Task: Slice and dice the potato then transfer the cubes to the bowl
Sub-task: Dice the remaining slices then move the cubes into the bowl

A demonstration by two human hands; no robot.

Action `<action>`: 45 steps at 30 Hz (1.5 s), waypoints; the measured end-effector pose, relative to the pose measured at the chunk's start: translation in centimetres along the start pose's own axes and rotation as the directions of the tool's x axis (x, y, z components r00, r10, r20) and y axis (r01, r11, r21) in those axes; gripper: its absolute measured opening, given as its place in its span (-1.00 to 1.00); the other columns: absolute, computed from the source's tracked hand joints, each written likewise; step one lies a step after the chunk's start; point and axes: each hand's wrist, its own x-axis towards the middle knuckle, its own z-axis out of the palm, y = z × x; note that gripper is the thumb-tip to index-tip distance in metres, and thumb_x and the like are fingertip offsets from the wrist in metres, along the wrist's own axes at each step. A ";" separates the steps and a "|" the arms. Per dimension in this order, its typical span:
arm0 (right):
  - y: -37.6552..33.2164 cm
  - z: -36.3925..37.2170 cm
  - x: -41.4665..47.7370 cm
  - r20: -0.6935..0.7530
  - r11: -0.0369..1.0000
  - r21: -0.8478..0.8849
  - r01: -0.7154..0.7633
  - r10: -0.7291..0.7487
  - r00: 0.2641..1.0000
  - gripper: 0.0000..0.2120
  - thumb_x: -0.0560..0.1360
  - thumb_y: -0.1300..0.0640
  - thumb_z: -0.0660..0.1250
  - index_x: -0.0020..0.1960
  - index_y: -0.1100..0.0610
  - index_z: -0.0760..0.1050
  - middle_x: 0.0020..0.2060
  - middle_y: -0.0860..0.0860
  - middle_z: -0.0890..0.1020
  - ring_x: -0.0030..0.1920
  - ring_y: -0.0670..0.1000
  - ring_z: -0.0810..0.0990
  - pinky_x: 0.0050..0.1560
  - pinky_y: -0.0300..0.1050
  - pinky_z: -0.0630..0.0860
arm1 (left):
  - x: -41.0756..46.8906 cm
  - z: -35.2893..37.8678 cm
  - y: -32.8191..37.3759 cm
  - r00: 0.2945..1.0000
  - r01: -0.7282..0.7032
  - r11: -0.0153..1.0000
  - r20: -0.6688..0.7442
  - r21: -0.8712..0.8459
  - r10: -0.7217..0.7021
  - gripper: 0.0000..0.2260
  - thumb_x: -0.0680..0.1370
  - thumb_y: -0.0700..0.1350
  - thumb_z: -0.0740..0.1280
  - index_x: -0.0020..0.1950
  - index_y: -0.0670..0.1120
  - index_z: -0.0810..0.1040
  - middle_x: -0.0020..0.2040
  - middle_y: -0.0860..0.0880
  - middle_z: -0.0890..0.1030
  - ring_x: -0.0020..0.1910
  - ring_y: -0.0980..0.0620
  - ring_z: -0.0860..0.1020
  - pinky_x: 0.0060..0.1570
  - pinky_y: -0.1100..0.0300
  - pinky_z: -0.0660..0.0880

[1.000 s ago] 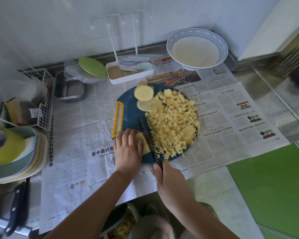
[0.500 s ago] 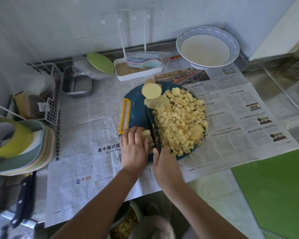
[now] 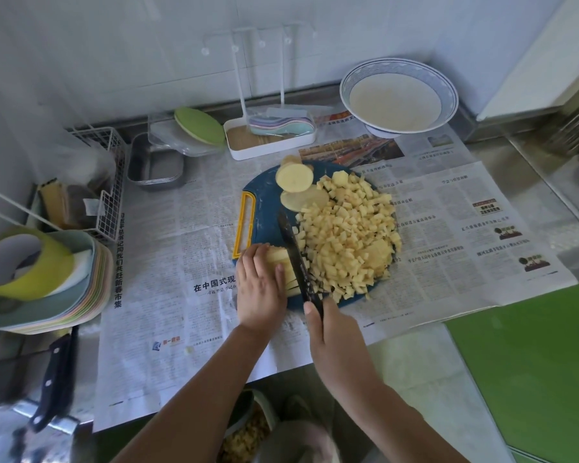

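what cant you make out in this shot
Head view only:
potato piece: mostly covered by the left hand, so its cuts barely show.
knife handle: hidden inside the right hand.
container at the bottom edge: cut off, blurred, partly behind the arms.
newspaper small print: too small to read.

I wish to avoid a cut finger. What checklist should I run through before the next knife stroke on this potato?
1. Left hand holds potato piece steady: ok.
2. Left thumb far from knife: not ok, it lies close.
3. Right hand grips knife: ok.
4. Room on cutting board beside knife: not ok, cube pile crowds it.
5. Bowl empty, ready: ok.
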 end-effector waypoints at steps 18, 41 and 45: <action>-0.4 1.7 1.7 0.119 0.973 -0.211 -0.095 0.123 0.985 -0.70 0.67 -0.05 -0.07 0.14 0.11 0.33 -0.19 -0.05 0.48 -0.08 0.00 0.59 -0.11 -0.15 0.48 | 0.4 0.8 -0.5 0.999 -0.003 0.993 0.036 0.122 -0.001 -0.64 0.60 -0.08 0.06 0.29 -0.27 0.38 0.20 -0.24 0.47 0.20 -0.21 0.41 0.30 -0.04 0.29; -0.1 0.8 0.0 0.033 0.999 -0.016 0.050 -0.049 0.998 -0.65 0.59 -0.15 -0.08 -0.06 0.07 0.35 -0.38 -0.11 0.41 -0.38 -0.11 0.41 -0.40 -0.26 0.29 | 0.2 -0.7 0.6 0.986 0.166 0.967 0.061 -0.191 -0.157 -0.58 0.63 -0.01 0.01 0.35 -0.27 0.34 0.27 -0.20 0.35 0.28 -0.15 0.35 0.32 -0.08 0.34; -0.4 1.1 -0.3 0.055 0.997 -0.059 0.052 -0.049 0.997 -0.77 0.64 -0.08 -0.03 -0.05 0.02 0.27 -0.35 -0.14 0.38 -0.37 -0.15 0.39 -0.39 -0.28 0.29 | 0.2 -0.9 0.8 0.986 0.155 0.975 0.086 -0.156 -0.143 -0.55 0.63 -0.02 -0.03 0.40 -0.26 0.32 0.28 -0.20 0.37 0.28 -0.15 0.36 0.29 -0.01 0.36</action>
